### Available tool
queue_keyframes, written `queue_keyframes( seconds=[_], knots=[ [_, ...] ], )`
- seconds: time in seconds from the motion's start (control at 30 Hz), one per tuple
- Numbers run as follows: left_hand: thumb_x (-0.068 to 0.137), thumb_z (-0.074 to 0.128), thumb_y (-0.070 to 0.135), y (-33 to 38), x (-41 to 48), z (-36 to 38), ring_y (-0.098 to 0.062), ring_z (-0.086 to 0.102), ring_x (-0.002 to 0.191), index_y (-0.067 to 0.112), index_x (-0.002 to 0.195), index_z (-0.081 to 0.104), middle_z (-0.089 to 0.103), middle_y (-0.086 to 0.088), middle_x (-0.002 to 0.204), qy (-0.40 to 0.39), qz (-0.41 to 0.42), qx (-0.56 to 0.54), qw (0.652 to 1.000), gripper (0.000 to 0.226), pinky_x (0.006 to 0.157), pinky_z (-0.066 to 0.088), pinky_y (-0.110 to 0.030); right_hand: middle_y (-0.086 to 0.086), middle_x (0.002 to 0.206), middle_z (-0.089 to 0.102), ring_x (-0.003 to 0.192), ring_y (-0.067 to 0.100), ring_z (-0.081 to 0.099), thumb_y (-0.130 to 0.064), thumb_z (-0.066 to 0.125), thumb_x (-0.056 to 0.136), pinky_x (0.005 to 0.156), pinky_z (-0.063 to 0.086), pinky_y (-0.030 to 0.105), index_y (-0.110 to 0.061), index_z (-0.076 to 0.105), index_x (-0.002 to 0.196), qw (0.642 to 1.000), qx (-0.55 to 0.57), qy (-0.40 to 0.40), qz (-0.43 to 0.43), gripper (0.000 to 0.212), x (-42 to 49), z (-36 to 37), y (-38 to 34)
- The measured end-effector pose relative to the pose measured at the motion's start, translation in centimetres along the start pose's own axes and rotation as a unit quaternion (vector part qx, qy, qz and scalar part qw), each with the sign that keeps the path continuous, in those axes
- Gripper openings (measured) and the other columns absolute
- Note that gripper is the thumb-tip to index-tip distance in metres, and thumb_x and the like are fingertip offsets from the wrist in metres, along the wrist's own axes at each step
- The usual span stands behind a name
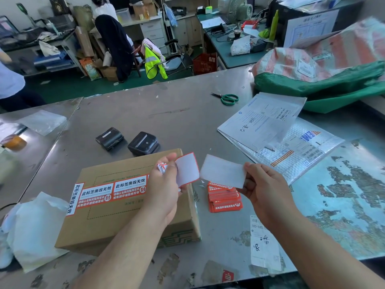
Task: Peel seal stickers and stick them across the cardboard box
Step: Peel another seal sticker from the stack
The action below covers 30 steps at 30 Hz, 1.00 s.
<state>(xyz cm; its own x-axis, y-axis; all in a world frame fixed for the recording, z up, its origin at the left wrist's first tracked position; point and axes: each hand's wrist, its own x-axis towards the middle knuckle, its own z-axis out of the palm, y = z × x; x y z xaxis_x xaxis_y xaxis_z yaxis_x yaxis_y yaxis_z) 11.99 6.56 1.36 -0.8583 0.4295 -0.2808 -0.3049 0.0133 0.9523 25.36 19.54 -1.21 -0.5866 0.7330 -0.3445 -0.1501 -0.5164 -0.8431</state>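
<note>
At the lower left of the frame, crumpled white plastic bags [35, 226] are seen lying on the grey metal table [187, 122], touching the left end of the cardboard box [129, 207]. The box lies flat in the lower centre. Across its top, a strip of red-and-white seal stickers [112, 191] is stuck, with one sticker folded down over the left edge. Behind the box, toward the middle of the frame, two small black label printers [127, 140] are set side by side.

Over the right end of the box, the left hand [164, 190] is held with thumb and fingers pressed together on a peeled seal sticker [187, 170], whose pale back with a red border is turned toward the camera; a few more stickers are gripped in the same hand.

Just to its right, the right hand [264, 190] is seen pinching a white backing sheet [223, 171] by its right edge between thumb and fingertips. The sheet and the sticker are nearly touching at one corner.

Below the sheet, a stack of red seal stickers [224, 197] rests on the table just beside the box. A handwritten white label [264, 243] lies at the lower right. Further right, white mailers and a bubble envelope [279, 138] are piled, with green-handled scissors [227, 98] beyond them and a green and striped sack [325, 74] at the upper right.
</note>
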Motion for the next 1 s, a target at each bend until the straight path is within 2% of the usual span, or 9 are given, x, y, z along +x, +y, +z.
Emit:
queue_keyframes(
  seconds=[0.1,0.2,0.3,0.47,0.57,0.63,0.77,0.9,1.0],
  knots=[
    [0.095,0.053,0.041,0.3,-0.4,-0.2,-0.008,0.042,0.052,0.017,0.094,0.054,0.046,0.001,0.070,-0.014,-0.027,-0.070,0.997,0.024,0.048,0.030,-0.020,0.008,0.065,0.055,0.060,0.021,0.053,-0.012,0.057,0.098,0.066,0.050,0.035,-0.010,0.055,0.074,1.000,0.000,0.011,-0.006,0.024,0.1,-0.1,0.1],
    [0.085,0.066,0.032,0.6,-0.4,-0.4,-0.006,0.030,0.048,0.020,0.086,0.052,0.034,0.004,0.066,-0.059,-0.013,-0.076,0.995,0.018,0.045,0.024,-0.018,0.010,0.070,0.055,0.060,0.019,0.055,-0.014,0.057,0.099,0.065,0.051,0.034,-0.010,0.057,0.076,1.000,-0.001,0.017,-0.009,0.023,0.1,-0.1,0.1],
    [0.094,0.060,0.016,0.8,-0.5,-0.5,-0.008,0.038,0.052,0.016,0.095,0.059,0.043,0.000,0.071,-0.067,-0.031,-0.077,0.994,0.001,0.046,0.031,-0.018,0.013,0.075,0.053,0.068,0.024,0.053,-0.017,0.059,0.098,0.067,0.050,0.034,-0.010,0.060,0.078,1.000,0.001,0.021,-0.009,0.021,0.2,0.0,0.0],
    [0.102,0.041,0.006,0.6,-0.6,-0.5,-0.016,0.067,0.070,0.011,0.110,0.061,0.072,-0.008,0.083,-0.094,-0.012,-0.082,0.992,0.023,0.062,0.055,-0.025,0.001,0.058,0.055,0.054,0.015,0.053,-0.019,0.059,0.099,0.064,0.046,0.033,-0.011,0.059,0.067,1.000,-0.006,0.011,-0.014,0.033,0.0,0.2,-0.4],
    [0.101,0.045,0.014,0.7,-0.6,-0.2,-0.007,0.042,0.047,0.016,0.106,0.061,0.057,-0.001,0.067,-0.094,-0.016,-0.078,0.992,0.017,0.046,0.034,-0.018,-0.001,0.055,0.058,0.051,0.012,0.054,-0.019,0.059,0.099,0.066,0.047,0.033,-0.010,0.060,0.069,1.000,-0.018,0.014,-0.017,0.032,-0.2,0.3,-0.5],
    [0.098,0.052,0.030,0.4,-0.4,-0.1,-0.005,0.025,0.043,0.017,0.101,0.060,0.037,0.004,0.060,-0.094,-0.030,-0.042,0.994,0.015,0.046,0.016,-0.022,-0.001,0.056,0.061,0.051,0.010,0.056,-0.020,0.060,0.099,0.068,0.049,0.033,-0.009,0.062,0.072,0.999,-0.027,0.014,-0.023,0.029,-0.3,0.2,-0.5],
    [0.088,0.065,0.036,0.3,-0.5,0.2,-0.008,0.017,0.042,0.019,0.088,0.056,0.027,0.007,0.052,-0.110,-0.062,0.050,0.991,0.020,0.044,0.012,-0.023,-0.001,0.060,0.069,0.055,0.007,0.064,-0.020,0.063,0.097,0.066,0.054,0.030,-0.011,0.069,0.076,0.990,-0.109,0.020,-0.089,0.024,-0.6,0.1,-0.5],
    [0.082,0.062,0.055,0.6,-0.8,0.9,-0.008,0.017,0.042,0.014,0.085,0.061,0.028,0.006,0.052,-0.136,-0.095,0.129,0.978,0.041,0.046,0.011,-0.025,-0.013,0.066,0.071,0.059,-0.001,0.061,-0.019,0.070,0.091,0.062,0.048,0.016,-0.022,0.072,0.072,0.914,-0.320,0.010,-0.250,0.020,-1.0,-0.1,0.0],
    [0.078,0.062,0.059,0.8,-1.0,1.4,-0.004,0.023,0.033,0.012,0.087,0.060,0.032,0.011,0.043,-0.137,-0.118,0.140,0.974,0.048,0.039,0.016,-0.018,-0.012,0.065,0.068,0.066,0.002,0.060,-0.031,0.068,0.087,0.061,0.041,0.008,-0.020,0.073,0.074,0.817,-0.424,-0.019,-0.390,0.018,-0.9,-0.3,1.0]
  ],
)
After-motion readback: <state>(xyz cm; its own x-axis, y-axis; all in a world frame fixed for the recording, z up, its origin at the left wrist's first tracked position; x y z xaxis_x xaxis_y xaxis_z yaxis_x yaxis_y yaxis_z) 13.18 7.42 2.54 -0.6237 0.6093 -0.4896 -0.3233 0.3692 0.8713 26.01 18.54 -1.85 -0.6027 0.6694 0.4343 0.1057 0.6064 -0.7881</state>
